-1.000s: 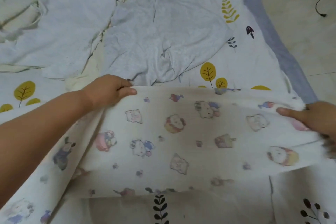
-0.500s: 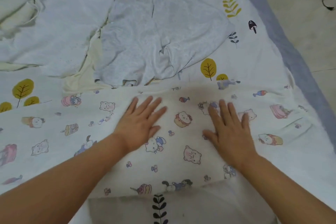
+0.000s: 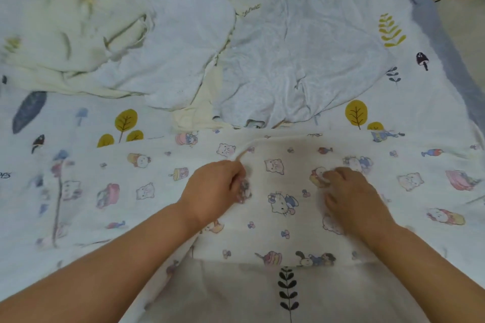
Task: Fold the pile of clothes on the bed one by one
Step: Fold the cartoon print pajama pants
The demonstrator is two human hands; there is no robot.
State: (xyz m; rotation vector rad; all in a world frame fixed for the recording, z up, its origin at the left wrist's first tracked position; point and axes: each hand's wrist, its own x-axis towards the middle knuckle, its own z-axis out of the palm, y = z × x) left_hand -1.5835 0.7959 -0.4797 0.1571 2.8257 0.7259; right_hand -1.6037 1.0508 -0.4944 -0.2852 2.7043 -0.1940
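The bed sheet [image 3: 409, 102] (leaf and mushroom print) carries a rumpled pile of pale clothes [image 3: 183, 42] at its far side, bare floor [image 3: 462, 29] off to the right. The cartoon-print cloth [image 3: 286, 204] lies spread near the person. Half a second ago both palms lay flat on it; now the left hand [image 3: 214, 189] and right hand [image 3: 349, 194] have curled fingers pinching its fabric.

Pale floor [image 3: 462, 21] beside the bed [image 3: 430, 102]

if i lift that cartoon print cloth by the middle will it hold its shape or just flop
It will probably flop: the cartoon print cloth bunches into a ridge where the left hand pinches it. It looks thin and light, since the bed sheet pattern shows faintly through it. The right hand also gathers it easily.
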